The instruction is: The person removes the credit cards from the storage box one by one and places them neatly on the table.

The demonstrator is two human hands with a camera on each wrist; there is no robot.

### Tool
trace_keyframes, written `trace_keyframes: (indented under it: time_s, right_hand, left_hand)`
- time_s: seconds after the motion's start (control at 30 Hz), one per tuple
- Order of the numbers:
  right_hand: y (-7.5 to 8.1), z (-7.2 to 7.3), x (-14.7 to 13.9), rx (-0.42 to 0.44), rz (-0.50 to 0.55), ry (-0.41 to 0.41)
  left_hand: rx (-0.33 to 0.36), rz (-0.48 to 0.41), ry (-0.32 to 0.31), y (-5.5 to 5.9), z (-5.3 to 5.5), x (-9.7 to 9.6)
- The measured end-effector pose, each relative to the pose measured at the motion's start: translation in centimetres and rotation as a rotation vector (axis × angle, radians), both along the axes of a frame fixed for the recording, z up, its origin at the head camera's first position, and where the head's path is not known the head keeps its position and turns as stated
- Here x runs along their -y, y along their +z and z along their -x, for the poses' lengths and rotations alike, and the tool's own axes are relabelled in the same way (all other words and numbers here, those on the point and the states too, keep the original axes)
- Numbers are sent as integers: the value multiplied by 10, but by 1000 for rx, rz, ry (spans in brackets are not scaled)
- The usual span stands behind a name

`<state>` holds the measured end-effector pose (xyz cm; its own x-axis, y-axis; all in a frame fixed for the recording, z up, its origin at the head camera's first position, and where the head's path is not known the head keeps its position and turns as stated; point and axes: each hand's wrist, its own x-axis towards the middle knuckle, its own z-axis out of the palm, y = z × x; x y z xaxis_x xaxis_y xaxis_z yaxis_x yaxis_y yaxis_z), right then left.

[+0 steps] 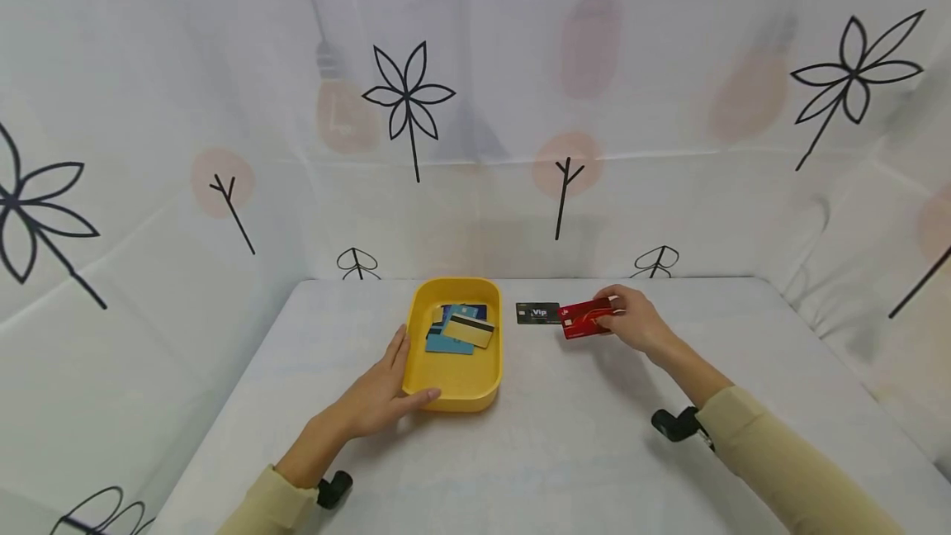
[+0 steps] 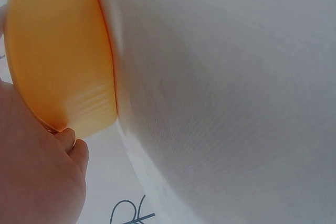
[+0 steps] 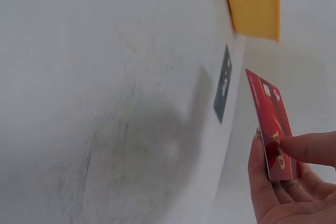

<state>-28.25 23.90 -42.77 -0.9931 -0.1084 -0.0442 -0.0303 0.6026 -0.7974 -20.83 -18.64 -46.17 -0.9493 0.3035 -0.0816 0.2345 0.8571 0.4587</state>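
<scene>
My right hand (image 1: 631,320) pinches a red card (image 1: 583,318) between thumb and fingers. In the right wrist view the red card (image 3: 270,124) is tilted above the table, with gold lettering by the thumb. A black card (image 1: 537,313) marked "Vip" lies flat on the table, just left of the red one in the head view. My left hand (image 1: 375,395) rests against the near left corner of a yellow tray (image 1: 453,395), fingers stretched along its side and thumb at the near rim. Inside the tray lie several overlapping cards, among them a gold card (image 1: 470,331) and a light blue card (image 1: 449,345).
A white cloth covers the table (image 1: 550,452). Patterned fabric (image 1: 475,213) with flower and bulb drawings hangs behind the table and at both sides. Dark wrist-worn devices, such as the one (image 1: 674,424) by the right sleeve, stick out beside the forearms.
</scene>
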Motion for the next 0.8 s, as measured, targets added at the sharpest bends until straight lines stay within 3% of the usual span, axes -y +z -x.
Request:
trace_keyframes:
  time_s: [0.8]
  right_hand:
    - [-16, 32, -18, 39, 29, -87]
  left_hand:
    - [2, -11, -1, -1, 1, 0]
